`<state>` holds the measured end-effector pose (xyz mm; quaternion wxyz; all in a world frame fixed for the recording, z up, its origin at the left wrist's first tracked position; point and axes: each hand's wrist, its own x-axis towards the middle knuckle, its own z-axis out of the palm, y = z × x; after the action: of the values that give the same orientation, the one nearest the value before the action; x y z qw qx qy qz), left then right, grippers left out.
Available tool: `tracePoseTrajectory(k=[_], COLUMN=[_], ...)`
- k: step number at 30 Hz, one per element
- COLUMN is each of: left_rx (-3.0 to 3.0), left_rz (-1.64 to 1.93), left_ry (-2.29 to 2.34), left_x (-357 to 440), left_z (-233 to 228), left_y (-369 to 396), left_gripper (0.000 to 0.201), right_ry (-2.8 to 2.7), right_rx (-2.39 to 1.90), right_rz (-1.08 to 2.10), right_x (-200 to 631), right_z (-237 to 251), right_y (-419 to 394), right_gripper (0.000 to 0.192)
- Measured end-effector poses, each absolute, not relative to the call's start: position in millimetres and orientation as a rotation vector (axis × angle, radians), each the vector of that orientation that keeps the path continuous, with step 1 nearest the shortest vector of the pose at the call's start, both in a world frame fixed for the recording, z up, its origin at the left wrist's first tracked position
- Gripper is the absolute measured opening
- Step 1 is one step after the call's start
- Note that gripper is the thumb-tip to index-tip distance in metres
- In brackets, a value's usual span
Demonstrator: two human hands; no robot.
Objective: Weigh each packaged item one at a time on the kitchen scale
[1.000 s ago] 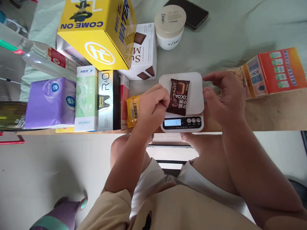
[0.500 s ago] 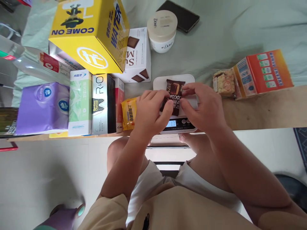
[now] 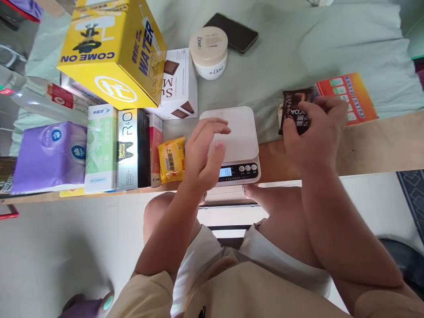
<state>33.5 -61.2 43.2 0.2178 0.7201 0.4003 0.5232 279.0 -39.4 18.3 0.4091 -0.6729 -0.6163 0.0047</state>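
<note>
"Head view, left to right: what surrounds the left hand (image 3: 201,154)?"

"Outward, just beside it, the small yellow plastic packet (image 3: 171,160). The hand is empty, fingers loosely spread over the edge of the flat white plastic scale (image 3: 238,132); contact cannot be told."

"And farther right?"

"The dark brown glossy packet (image 3: 290,104), pinched between thumb and fingers of the right hand (image 3: 318,132), well apart from the scale; the orange cardboard box (image 3: 361,97) lies just beyond those fingers."

"How is this best done?"

"Presumably with a light pinch, the brown packet kept level and released only once fully supported; hard squeezing might crush its contents. Left fingers are best kept off the scale."
</note>
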Motion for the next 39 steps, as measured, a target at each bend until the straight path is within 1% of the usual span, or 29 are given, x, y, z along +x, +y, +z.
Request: tracePoseTrajectory(k=[2,4,6,8,9,12,16,18,21,23,25,30,34,37,39], left_rx=[1.965,1.956,1.971,1.972,1.954,1.885,1.830,1.834,1.872,1.882,1.874,1.795,1.754,1.710,1.650], left_rz=[1.477,1.477,1.390,1.178,1.032,0.697,0.629,0.595,0.417,0.288,0.237,0.324,0.634,0.902,1.021], left_ry=[1.118,1.160,1.301,1.567,1.711,1.964,1.957,1.942,1.977,1.994,2.028,2.107,2.080,1.886,1.668], left_x=[30.4,26.3,20.8,14.9,12.3,7.3,2.8,-1.4,-8.3,-11.1,-12.3,-17.7,-29.9,-31.4,-22.9], left_z=[44.8,47.2,48.6,48.6,48.4,49.0,56.1,60.1,63.1,63.1,62.1,59.2,64.1,71.6,74.9], left_y=[-59.0,-58.3,-59.0,-61.5,-63.4,-70.9,-79.6,-82.5,-87.1,-90.4,-92.7,-90.2,-83.5,-81.5,-82.5], left_gripper=[0.039,0.037,0.026,0.011,0.014,0.037,0.056,0.060,0.065,0.066,0.064,0.062,0.059,0.056,0.055], right_ry=[-1.607,-1.670,-1.747,-1.817,-1.837,-1.858,-1.912,-1.937,-1.964,-1.970,-1.969,-1.982,-2.017,-2.028,-2.009], right_rx=[-1.679,-1.570,-1.465,-1.389,-1.359,-1.269,-1.199,-1.205,-1.198,-1.164,-1.137,-1.134,-1.154,-1.094,-1.038], right_rz=[-0.072,-0.143,-0.100,0.010,0.059,0.109,0.146,0.165,0.168,0.174,0.201,0.252,0.256,0.342,0.474], right_x=[275.7,264.9,250.5,235.3,228.0,208.7,192.6,188.2,182.6,178.2,173.4,166.3,167.5,167.9,166.8], right_z=[24.4,32.9,40.8,46.5,48.6,52.2,52.5,51.4,49.0,47.2,45.3,38.7,37.7,41.2,43.3], right_y=[-46.8,-55.6,-62.5,-66.7,-68.2,-71.5,-76.2,-78.1,-79.2,-78.6,-77.5,-74.5,-75.0,-79.9,-84.6], right_gripper=[0.038,0.037,0.034,0.032,0.030,0.025,0.023,0.021,0.021,0.021,0.020,0.021,0.024,0.030,0.040])
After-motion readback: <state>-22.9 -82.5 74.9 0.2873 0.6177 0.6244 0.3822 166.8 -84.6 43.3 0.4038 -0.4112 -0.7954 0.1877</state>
